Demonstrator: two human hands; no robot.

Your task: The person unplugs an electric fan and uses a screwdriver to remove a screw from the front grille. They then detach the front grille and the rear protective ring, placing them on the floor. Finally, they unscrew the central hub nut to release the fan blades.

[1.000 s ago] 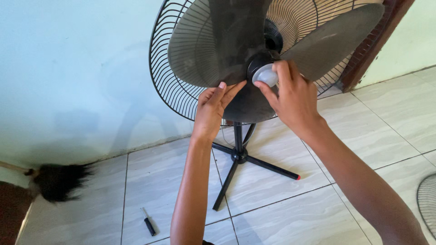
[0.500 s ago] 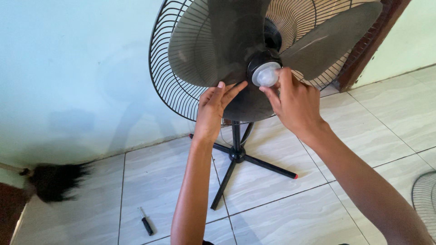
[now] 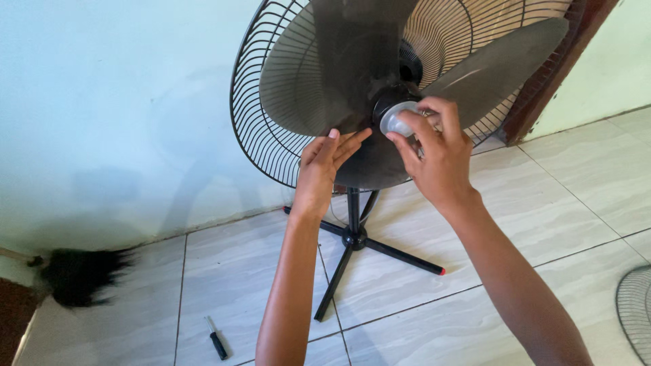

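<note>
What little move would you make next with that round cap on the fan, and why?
Probably keep twisting the pale round cap: the right hand pinches it at the hub, while the left hand braces the lower blade against turning.

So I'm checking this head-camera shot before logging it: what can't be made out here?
- Fan cap: the right hand covers most of it.
- Fan top: blades and rear grille are cut off by the upper edge.
- Second grille: mostly cut off at the right edge.
- Duster: blurred, its handle running out at the left edge.
- Screwdriver: tip too small to tell.
- Left hand: its palm faces away, against a blade.
</note>
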